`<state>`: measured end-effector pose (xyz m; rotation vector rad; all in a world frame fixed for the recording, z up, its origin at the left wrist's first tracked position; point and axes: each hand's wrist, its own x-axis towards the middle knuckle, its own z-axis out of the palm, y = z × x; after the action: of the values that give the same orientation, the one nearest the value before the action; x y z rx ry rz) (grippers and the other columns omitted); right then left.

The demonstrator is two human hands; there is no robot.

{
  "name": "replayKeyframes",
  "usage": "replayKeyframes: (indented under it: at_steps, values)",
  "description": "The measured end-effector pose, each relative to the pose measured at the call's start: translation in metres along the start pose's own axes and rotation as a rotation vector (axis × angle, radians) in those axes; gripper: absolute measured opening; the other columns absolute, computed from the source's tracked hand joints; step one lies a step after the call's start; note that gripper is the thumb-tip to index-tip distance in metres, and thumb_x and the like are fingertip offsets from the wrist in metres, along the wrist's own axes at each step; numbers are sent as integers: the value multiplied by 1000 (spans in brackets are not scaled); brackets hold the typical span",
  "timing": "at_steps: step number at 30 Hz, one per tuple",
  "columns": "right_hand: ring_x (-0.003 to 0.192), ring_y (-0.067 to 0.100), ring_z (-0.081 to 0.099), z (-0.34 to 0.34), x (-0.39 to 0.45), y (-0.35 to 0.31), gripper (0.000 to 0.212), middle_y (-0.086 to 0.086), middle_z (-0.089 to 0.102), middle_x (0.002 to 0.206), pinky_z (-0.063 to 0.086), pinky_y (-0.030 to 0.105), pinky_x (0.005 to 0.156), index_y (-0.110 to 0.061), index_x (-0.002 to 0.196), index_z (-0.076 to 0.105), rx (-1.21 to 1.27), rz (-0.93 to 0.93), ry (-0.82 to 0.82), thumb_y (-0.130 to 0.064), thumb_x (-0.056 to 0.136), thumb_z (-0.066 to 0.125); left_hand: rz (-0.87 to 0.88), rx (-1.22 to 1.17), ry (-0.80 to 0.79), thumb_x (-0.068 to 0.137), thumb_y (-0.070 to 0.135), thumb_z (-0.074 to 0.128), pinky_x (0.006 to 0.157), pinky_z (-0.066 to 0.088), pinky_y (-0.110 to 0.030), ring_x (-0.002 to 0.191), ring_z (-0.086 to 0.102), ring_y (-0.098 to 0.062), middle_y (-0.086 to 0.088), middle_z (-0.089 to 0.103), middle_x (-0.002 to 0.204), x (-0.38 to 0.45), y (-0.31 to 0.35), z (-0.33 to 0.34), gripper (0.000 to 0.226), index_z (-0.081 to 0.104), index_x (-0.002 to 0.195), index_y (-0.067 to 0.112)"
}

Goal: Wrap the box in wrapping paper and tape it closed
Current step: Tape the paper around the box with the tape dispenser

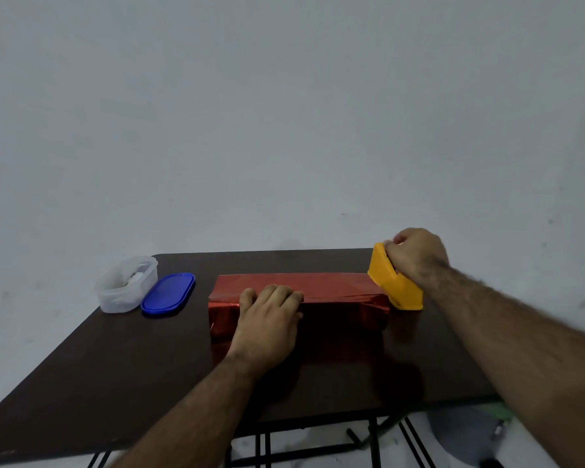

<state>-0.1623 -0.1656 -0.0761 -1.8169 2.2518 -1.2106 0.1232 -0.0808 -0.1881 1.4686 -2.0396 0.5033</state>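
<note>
- Under your left hand (267, 320): one box (338, 300) covered in shiny red wrapping paper, lying lengthwise on the dark table (115, 366). Your fingers lie straight and close together, pressing the paper's overlapping edge down along the top of the box, toward its left end.
- Under your right hand (416, 256): one yellow tape dispenser (390, 285), touching the right end of the box. Your fingers curl over its top; whether they pinch tape cannot be told, as the hand hides it.
- Well to the left of your left hand: one clear plastic container (125, 285), lid off. Something pale lies inside; too blurred to identify.
- Between that container and the box: one blue oval lid (168, 293), lying flat, just beside the container.
- Count: one box, one dispenser, one container, one lid, two hands.
</note>
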Motion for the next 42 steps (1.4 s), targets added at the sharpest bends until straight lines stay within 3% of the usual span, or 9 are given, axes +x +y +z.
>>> replayKeyframes:
  at_steps: [5,9,13,16,18,24,29,35,42]
  values:
    - [118,36,62,-18,20,15,42,19,65,122,46,37,83,-1,128,65,-208,273,-188,-35,105,58,19,6,49,99,40,61,103,27,-42,122,56,-14,12,63,127,0,-1,4,33,63,130,30]
    - [94,27,50,-28,14,9,22,13,47,89,38,34,86,-6,92,50,-256,297,-406,-15,111,45,28,-15,62,98,39,65,104,32,-44,123,57,-14,11,64,127,0,-3,6,32,65,128,30]
    - [117,36,59,-24,16,9,34,23,57,133,50,42,92,-1,139,54,-116,351,-451,-16,109,55,29,-11,65,99,39,64,106,30,-43,125,56,-13,13,63,129,1,-4,7,32,64,129,31]
    - [65,26,44,-18,21,14,15,15,45,87,40,36,52,-7,106,54,12,488,-429,-21,107,58,39,0,74,97,38,66,103,26,-41,121,59,-14,12,64,126,1,-4,7,31,65,127,30]
    - [55,22,34,-18,26,16,28,11,31,74,32,31,45,-11,85,42,90,575,-386,-19,104,61,41,3,83,96,38,67,102,25,-41,119,60,-14,12,64,125,1,-3,8,30,65,125,30]
    - [58,18,40,-15,20,16,22,5,42,68,40,32,58,-13,73,49,453,714,-275,-8,93,58,33,5,86,96,38,68,103,25,-42,120,59,-15,11,64,125,1,-4,8,31,65,126,30]
    - [107,18,53,-5,8,22,17,3,54,113,58,52,87,-10,117,61,841,779,-208,-1,102,59,17,10,82,95,37,70,102,23,-42,120,60,-17,9,65,126,1,-3,5,33,67,127,28]
    - [101,24,56,-6,6,36,37,10,53,135,55,64,87,-8,122,62,1042,748,-192,6,88,56,-13,21,36,99,39,65,106,26,-46,127,56,-17,9,64,132,1,-1,1,34,64,132,28]
    - [95,26,63,5,-19,53,30,13,65,112,55,68,95,-6,107,67,1060,720,-148,1,80,57,-26,26,32,101,39,62,106,26,-46,128,56,-17,8,63,134,2,-1,-1,35,64,134,28]
